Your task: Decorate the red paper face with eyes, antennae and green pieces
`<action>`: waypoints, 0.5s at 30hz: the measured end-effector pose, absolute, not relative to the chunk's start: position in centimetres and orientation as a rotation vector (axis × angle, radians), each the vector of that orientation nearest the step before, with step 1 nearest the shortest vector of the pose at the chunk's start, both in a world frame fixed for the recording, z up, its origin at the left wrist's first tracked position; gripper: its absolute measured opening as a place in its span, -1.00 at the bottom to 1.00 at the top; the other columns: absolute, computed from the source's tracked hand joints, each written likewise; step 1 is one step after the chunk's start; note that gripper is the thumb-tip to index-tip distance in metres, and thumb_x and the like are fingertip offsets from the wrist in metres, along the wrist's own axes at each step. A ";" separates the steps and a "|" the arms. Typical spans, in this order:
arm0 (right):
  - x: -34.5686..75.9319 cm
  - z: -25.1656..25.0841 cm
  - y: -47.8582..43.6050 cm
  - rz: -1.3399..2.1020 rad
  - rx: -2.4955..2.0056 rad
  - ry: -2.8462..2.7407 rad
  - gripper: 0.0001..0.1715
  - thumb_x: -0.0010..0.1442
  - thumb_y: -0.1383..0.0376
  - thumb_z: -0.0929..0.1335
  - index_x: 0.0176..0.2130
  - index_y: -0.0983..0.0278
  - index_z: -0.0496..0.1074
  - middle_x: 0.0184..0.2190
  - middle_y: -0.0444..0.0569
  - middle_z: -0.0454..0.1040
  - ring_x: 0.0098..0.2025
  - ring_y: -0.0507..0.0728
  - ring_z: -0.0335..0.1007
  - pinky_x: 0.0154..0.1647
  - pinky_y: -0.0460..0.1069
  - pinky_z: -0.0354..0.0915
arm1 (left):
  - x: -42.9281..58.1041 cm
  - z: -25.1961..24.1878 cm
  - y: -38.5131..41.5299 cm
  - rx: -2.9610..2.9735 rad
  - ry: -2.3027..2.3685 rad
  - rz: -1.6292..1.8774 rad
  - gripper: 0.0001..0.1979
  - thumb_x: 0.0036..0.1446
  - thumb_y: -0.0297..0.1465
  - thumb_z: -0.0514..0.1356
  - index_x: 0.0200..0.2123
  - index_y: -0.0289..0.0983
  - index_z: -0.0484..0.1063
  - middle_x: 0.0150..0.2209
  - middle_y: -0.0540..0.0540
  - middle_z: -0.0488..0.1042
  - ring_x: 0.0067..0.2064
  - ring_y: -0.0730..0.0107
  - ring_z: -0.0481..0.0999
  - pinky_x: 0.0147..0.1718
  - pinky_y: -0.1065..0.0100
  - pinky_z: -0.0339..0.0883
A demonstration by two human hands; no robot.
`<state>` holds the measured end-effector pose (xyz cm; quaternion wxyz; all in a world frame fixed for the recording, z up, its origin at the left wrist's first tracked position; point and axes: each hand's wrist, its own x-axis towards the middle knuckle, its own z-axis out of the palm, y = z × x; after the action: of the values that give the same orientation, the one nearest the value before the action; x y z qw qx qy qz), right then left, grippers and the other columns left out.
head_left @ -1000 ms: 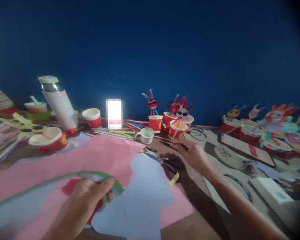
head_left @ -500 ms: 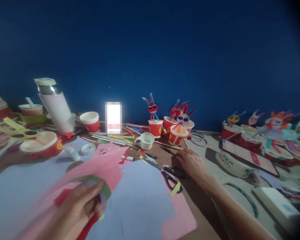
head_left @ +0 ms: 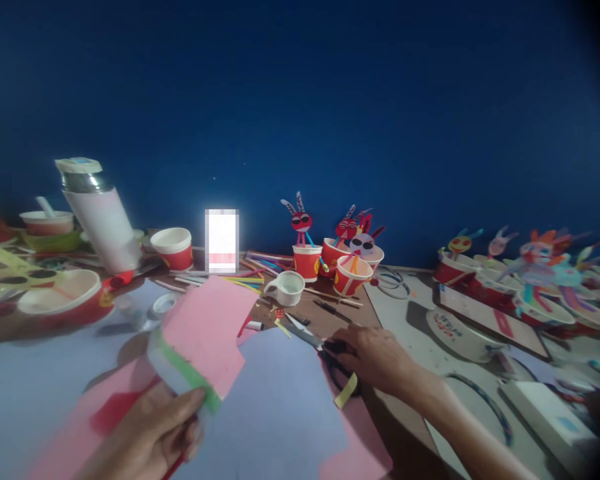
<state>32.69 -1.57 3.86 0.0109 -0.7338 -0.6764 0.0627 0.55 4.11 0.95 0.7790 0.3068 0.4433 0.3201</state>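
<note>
My left hand point(head_left: 163, 427) is closed, pinching coloured paper point(head_left: 211, 327) between thumb and fingers. The paper is pink, with a green and a white band along its near edge. My right hand point(head_left: 380, 357) has its fingers curled over the handles of the black-handled scissors point(head_left: 337, 373). Their blades point away to the left and lie low over the white sheet point(head_left: 275, 393). A scrap of yellow paper point(head_left: 347, 392) rests against the handle. Part of the handle is hidden under my fingers.
Along the back stand red-and-white paper cups point(head_left: 307, 263), some with paper rabbit-like figures, a white mug point(head_left: 286, 289) and a white thermos point(head_left: 100, 223). A black pen-like tool point(head_left: 334, 310) lies ahead of my right hand. At right, a phone point(head_left: 495, 320) leans on a bowl point(head_left: 460, 337).
My right hand has moved down and left, from beside the black pen-like tool onto the scissors' handles. In my left hand the paper has turned, showing its broad pink face.
</note>
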 end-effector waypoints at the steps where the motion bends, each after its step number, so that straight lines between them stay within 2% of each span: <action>1: 32.4 4.1 -1.8 0.221 -2.291 -2.129 -0.72 0.06 0.31 0.30 -0.20 0.13 0.50 -0.32 -0.03 0.58 -0.31 0.22 0.50 -0.37 -0.01 0.21 | 0.7 1.1 4.0 0.694 0.977 0.691 -0.76 -0.17 -0.34 0.41 -0.56 -0.21 0.37 -0.70 0.16 0.24 -0.64 0.52 0.22 -0.65 0.43 0.19; 5: 31.6 4.7 -2.3 0.267 -2.317 -2.139 -0.72 0.04 0.29 0.29 -0.21 0.17 0.49 -0.37 0.00 0.58 -0.31 0.26 0.50 -0.38 0.02 0.20 | 1.2 1.6 3.8 0.751 1.084 0.737 -0.69 -0.24 -0.27 0.42 -0.59 -0.23 0.33 -0.70 0.14 0.27 -0.62 0.48 0.24 -0.64 0.42 0.21; 9: 30.9 4.2 -2.3 0.259 -2.349 -2.122 -0.67 -0.04 0.28 0.32 -0.21 0.22 0.47 -0.33 0.07 0.57 -0.26 0.33 0.49 -0.35 0.05 0.21 | 1.0 1.4 3.8 0.926 1.128 0.696 -0.65 -0.15 -0.19 0.35 -0.65 -0.27 0.30 -0.68 0.05 0.33 -0.58 0.44 0.29 -0.59 0.41 0.23; 15: 31.2 4.0 -2.5 0.301 -2.283 -2.128 -0.58 -0.10 0.39 0.29 -0.19 0.18 0.47 -0.39 0.02 0.58 -0.34 0.28 0.49 -0.36 0.03 0.22 | 1.8 2.9 3.6 1.046 1.189 0.784 -0.74 -0.10 -0.26 0.28 -0.63 -0.28 0.32 -0.69 0.04 0.33 -0.60 0.44 0.28 -0.60 0.42 0.17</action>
<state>31.23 -2.49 4.00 0.0032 -0.7282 -0.6786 0.0961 1.79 3.55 2.90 0.6344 0.4576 0.5202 0.3429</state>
